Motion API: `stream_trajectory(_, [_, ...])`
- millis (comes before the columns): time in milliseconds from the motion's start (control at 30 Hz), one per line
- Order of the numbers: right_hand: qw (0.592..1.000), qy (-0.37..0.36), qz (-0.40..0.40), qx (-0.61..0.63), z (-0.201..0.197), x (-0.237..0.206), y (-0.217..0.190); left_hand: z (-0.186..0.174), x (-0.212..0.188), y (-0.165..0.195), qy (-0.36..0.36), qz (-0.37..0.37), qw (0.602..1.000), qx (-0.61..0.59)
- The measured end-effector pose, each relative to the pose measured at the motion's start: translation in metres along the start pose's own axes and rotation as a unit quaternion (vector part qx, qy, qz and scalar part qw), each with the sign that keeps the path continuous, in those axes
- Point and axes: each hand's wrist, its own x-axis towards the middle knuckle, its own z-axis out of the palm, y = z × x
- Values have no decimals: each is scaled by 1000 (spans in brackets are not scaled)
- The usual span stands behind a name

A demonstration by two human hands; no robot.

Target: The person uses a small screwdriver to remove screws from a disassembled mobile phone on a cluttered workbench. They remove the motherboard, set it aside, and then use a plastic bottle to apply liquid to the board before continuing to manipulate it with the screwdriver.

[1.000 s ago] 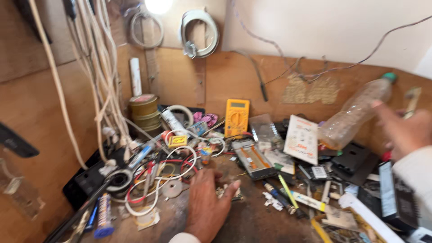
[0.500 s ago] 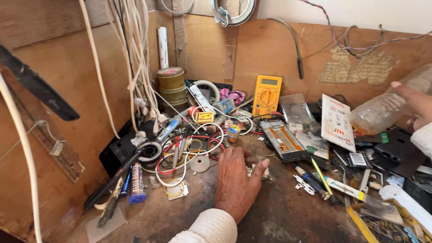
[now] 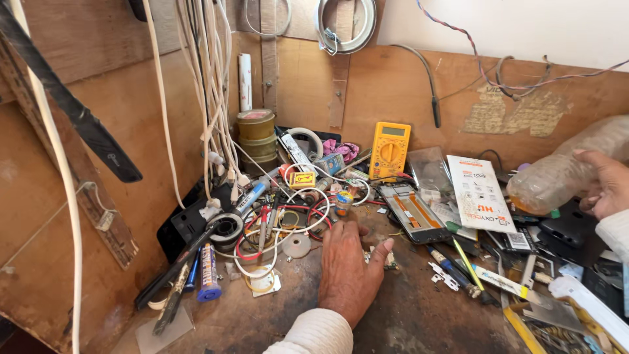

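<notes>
1. Head view: the left hand (image 3: pixel 350 272) lies flat, palm down, on the brown bench (image 3: pixel 406 328), fingers spread a little and pointing away, clamped on nothing. Its fingertips reach the edge of a tangle of red and white wires (image 3: pixel 282 226).
2. Just beyond the fingertips stands a small bottle (image 3: pixel 343 202) with an orange band. Beside the thumb lie a few tiny parts (image 3: pixel 386 259), too small to tell apart.
3. The right hand (image 3: pixel 606 183) is at the right edge of the frame, fingers curled around the end of a clear plastic bottle (image 3: pixel 563 174) that lies tilted above the clutter, its green cap (image 3: pixel 553 213) low at the left. The hand is closed on the bottle.
4. Between the hands lies an opened phone (image 3: pixel 413 213), face up, and a white printed card (image 3: pixel 480 193) leaning just right of it.
5. A yellow multimeter (image 3: pixel 390 151) leans upright against the back board. Left of it stand stacked round tins (image 3: pixel 257 137) and a roll of white tape (image 3: pixel 305 139).
6. At the left a solder spool (image 3: pixel 228 226) lies near a blue tube (image 3: pixel 208 272). White cables (image 3: pixel 213 85) hang down the wall above them.
7. Right of the left hand lie a blue-handled screwdriver (image 3: pixel 449 269) and a yellow-green pen (image 3: pixel 466 254), close together.
</notes>
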Motion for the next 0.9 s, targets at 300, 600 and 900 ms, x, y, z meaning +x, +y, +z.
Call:
stream_trajectory(300, [983,-71,-153,76,-23,-29,18,7,2,-10,18,17,999,-24])
stream_trajectory(600, [971,-129,-159,120,49,-255,35,-12,20,41,70,93,987,-107])
stream_trajectory(900, [959,-201,-141,146,98,-282,53,-52,59,99,-120,8,993,-15])
